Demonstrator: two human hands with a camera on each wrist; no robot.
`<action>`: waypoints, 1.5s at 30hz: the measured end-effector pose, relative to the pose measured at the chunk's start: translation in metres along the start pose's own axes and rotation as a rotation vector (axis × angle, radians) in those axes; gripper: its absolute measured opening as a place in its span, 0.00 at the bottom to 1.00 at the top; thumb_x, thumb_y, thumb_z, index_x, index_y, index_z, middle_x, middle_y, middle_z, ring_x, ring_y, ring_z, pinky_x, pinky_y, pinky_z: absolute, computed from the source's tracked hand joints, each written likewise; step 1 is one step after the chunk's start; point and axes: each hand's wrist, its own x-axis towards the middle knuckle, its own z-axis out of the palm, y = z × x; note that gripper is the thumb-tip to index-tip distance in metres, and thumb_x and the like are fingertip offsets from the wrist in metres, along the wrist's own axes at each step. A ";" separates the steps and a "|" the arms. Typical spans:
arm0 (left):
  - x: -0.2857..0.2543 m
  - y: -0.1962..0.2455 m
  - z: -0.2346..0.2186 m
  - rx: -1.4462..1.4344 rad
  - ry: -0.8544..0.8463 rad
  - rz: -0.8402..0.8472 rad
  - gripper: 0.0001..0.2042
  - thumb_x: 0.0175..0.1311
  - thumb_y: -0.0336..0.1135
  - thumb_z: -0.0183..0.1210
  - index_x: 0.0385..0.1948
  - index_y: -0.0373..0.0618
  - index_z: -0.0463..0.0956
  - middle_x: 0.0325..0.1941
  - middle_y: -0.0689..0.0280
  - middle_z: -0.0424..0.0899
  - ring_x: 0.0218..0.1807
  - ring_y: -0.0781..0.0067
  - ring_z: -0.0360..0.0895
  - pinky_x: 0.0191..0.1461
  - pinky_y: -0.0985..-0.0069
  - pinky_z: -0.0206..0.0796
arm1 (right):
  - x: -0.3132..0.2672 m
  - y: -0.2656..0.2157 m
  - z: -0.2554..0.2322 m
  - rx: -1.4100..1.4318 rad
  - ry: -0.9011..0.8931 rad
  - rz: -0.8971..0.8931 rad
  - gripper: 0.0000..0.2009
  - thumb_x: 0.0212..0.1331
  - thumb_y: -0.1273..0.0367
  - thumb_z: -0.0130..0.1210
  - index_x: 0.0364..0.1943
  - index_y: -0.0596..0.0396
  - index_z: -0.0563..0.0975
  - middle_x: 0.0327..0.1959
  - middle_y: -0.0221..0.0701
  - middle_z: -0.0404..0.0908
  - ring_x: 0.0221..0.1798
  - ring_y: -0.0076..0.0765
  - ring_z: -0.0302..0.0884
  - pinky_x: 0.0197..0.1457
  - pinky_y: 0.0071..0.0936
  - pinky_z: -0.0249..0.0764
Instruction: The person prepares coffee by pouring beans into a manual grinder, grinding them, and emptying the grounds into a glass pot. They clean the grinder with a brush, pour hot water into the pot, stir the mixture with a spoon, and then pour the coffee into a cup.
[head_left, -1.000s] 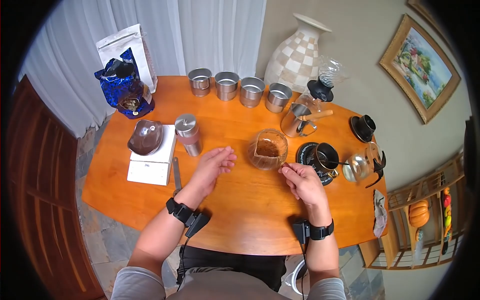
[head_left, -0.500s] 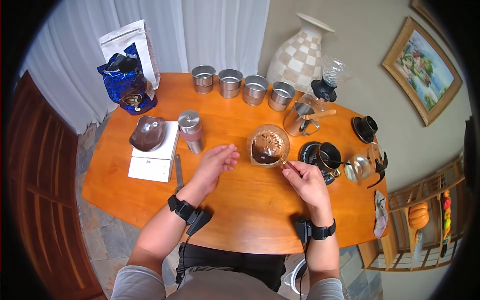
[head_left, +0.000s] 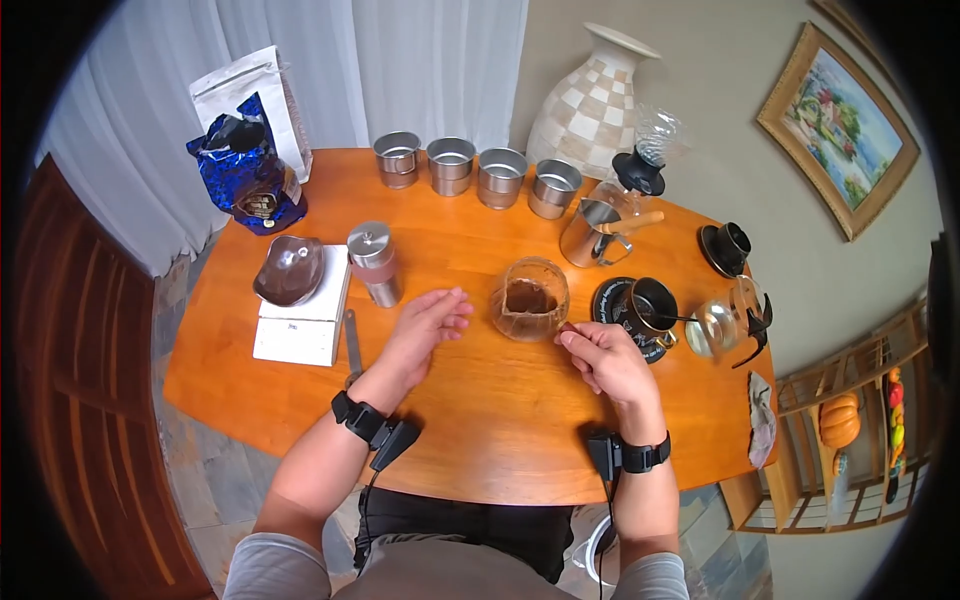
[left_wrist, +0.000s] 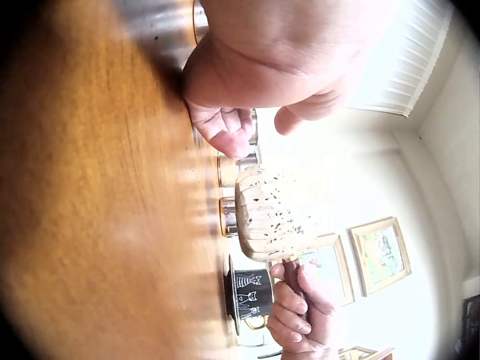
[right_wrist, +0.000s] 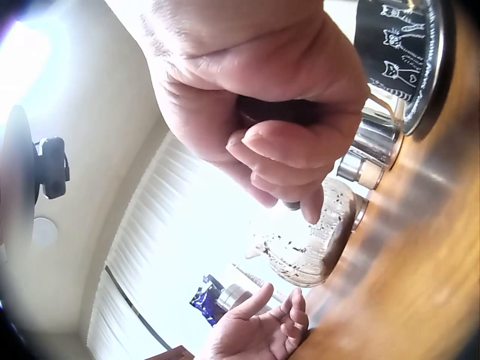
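A ribbed glass pot (head_left: 530,302) with dark liquid or grounds inside is held by its dark handle in my right hand (head_left: 608,366), whose fingers curl round it. Dark specks cling to the glass (left_wrist: 271,214) in the left wrist view, and the pot looks slightly raised from the wood. My left hand (head_left: 428,330) is to the left of the pot, fingers relaxed and a little bent, not touching it. The right wrist view shows the handle (right_wrist: 277,111) inside the right hand (right_wrist: 262,97), with the left hand (right_wrist: 259,330) beyond the pot.
Right of the pot stand a black cup (head_left: 652,304) on a saucer, a metal pitcher (head_left: 590,235) and a glass server (head_left: 712,328). To the left are a grinder (head_left: 376,265) and a white scale (head_left: 298,340) with a bowl. Several metal cups (head_left: 502,178) line the back.
The pot tipped so its contents showed more from above, then came back to a more level pose, its contents shifting inside. The left hand has barely moved.
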 end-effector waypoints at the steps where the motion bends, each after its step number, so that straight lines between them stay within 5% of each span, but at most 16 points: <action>1: 0.000 0.000 0.000 -0.002 0.009 0.000 0.13 0.70 0.43 0.55 0.44 0.44 0.76 0.38 0.70 0.82 0.37 0.82 0.77 0.42 0.83 0.67 | -0.001 0.000 0.000 -0.009 -0.016 -0.013 0.13 0.66 0.62 0.54 0.29 0.57 0.79 0.14 0.19 0.63 0.14 0.15 0.57 0.16 0.19 0.53; 8: 0.001 -0.002 -0.002 -0.006 -0.002 -0.005 0.12 0.71 0.42 0.54 0.44 0.43 0.76 0.38 0.70 0.82 0.36 0.82 0.76 0.41 0.84 0.67 | -0.003 -0.002 -0.003 -0.254 0.026 -0.065 0.14 0.63 0.63 0.56 0.34 0.62 0.80 0.15 0.27 0.70 0.19 0.21 0.65 0.24 0.23 0.61; 13: 0.000 0.000 -0.001 -0.019 0.001 0.005 0.11 0.71 0.41 0.54 0.43 0.43 0.76 0.37 0.70 0.82 0.36 0.83 0.76 0.41 0.84 0.67 | -0.001 0.004 -0.001 -0.340 0.105 -0.267 0.15 0.61 0.63 0.57 0.39 0.65 0.80 0.18 0.34 0.70 0.23 0.23 0.67 0.29 0.25 0.66; 14: 0.000 0.000 -0.001 -0.020 0.001 0.005 0.11 0.71 0.41 0.54 0.43 0.43 0.76 0.37 0.70 0.82 0.36 0.83 0.76 0.41 0.84 0.67 | -0.001 0.005 -0.001 -0.340 0.105 -0.267 0.15 0.61 0.63 0.57 0.39 0.65 0.80 0.18 0.34 0.70 0.23 0.23 0.67 0.29 0.25 0.66; 16: 0.000 0.000 -0.001 -0.020 0.002 -0.003 0.11 0.71 0.41 0.54 0.43 0.43 0.76 0.37 0.70 0.82 0.36 0.83 0.76 0.41 0.84 0.67 | 0.000 0.005 -0.001 -0.367 0.074 -0.293 0.11 0.62 0.67 0.58 0.40 0.62 0.82 0.18 0.17 0.69 0.22 0.13 0.60 0.24 0.17 0.55; 19: 0.000 0.000 -0.001 -0.017 0.008 -0.004 0.12 0.71 0.42 0.54 0.43 0.44 0.76 0.37 0.70 0.82 0.36 0.83 0.76 0.41 0.84 0.67 | -0.003 0.000 0.003 -0.261 0.084 -0.188 0.14 0.63 0.64 0.56 0.37 0.64 0.80 0.17 0.28 0.71 0.23 0.19 0.64 0.28 0.24 0.64; 31: 0.002 -0.002 -0.003 -0.014 -0.005 -0.001 0.12 0.71 0.43 0.54 0.43 0.44 0.76 0.37 0.70 0.82 0.36 0.83 0.76 0.41 0.84 0.67 | 0.000 0.003 -0.001 -0.201 0.033 -0.063 0.14 0.63 0.63 0.56 0.34 0.64 0.80 0.16 0.24 0.68 0.21 0.18 0.59 0.25 0.23 0.59; 37: 0.000 0.000 -0.001 -0.014 -0.008 -0.001 0.12 0.70 0.43 0.55 0.43 0.45 0.76 0.37 0.70 0.82 0.37 0.83 0.76 0.42 0.84 0.66 | -0.003 -0.001 0.003 -0.292 0.049 -0.144 0.14 0.62 0.64 0.57 0.40 0.64 0.80 0.19 0.32 0.72 0.24 0.23 0.65 0.31 0.26 0.66; 45: -0.001 0.000 -0.001 -0.011 -0.010 0.005 0.13 0.70 0.44 0.55 0.43 0.45 0.76 0.38 0.70 0.82 0.37 0.83 0.76 0.42 0.84 0.66 | -0.004 -0.002 0.003 -0.311 0.090 -0.191 0.14 0.63 0.63 0.56 0.37 0.64 0.81 0.18 0.26 0.73 0.22 0.20 0.64 0.28 0.23 0.63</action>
